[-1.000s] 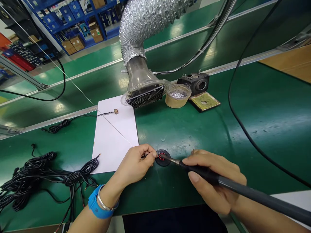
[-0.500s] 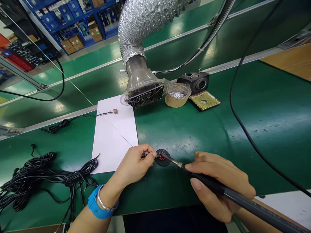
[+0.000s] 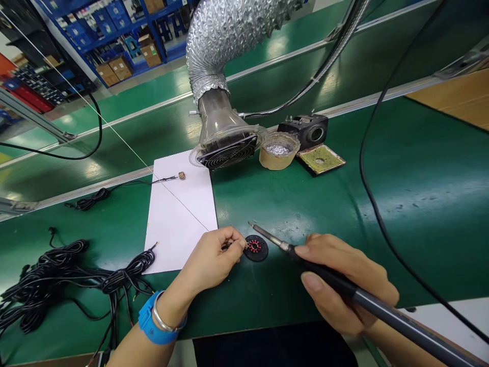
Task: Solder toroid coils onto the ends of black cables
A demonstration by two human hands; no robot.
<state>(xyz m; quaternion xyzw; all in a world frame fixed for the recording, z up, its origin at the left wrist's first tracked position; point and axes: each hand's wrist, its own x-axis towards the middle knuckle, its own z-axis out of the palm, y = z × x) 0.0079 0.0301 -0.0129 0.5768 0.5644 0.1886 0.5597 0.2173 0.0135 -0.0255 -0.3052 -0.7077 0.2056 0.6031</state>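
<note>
My right hand point(image 3: 347, 283) grips a soldering iron point(image 3: 324, 270) by its dark handle. The iron's tip is above and slightly left of a small round black disc point(image 3: 250, 256), apart from it. Red windings point(image 3: 255, 246) form a ring in the disc's middle. At the disc's left edge, my left hand point(image 3: 214, 257) is pinched shut. A thin pale strand, seemingly solder wire point(image 3: 183, 205), runs down from the upper left into this hand. Something dark, perhaps a cable end, shows between its fingers; the exact contact with the disc is hidden.
A fume extractor hood point(image 3: 229, 145) hangs over the bench. Behind stand a solder-filled pot point(image 3: 278, 159), a yellow sponge tray point(image 3: 321, 159) and an iron holder point(image 3: 315, 130). Black cables point(image 3: 42, 285) are heaped at left beside white paper point(image 3: 179, 219). A black cord point(image 3: 376, 204) hangs at right.
My right hand has lifted the soldering iron's tip off the red windings, up and slightly left, uncovering the ring. My left hand and the disc have stayed in place.
</note>
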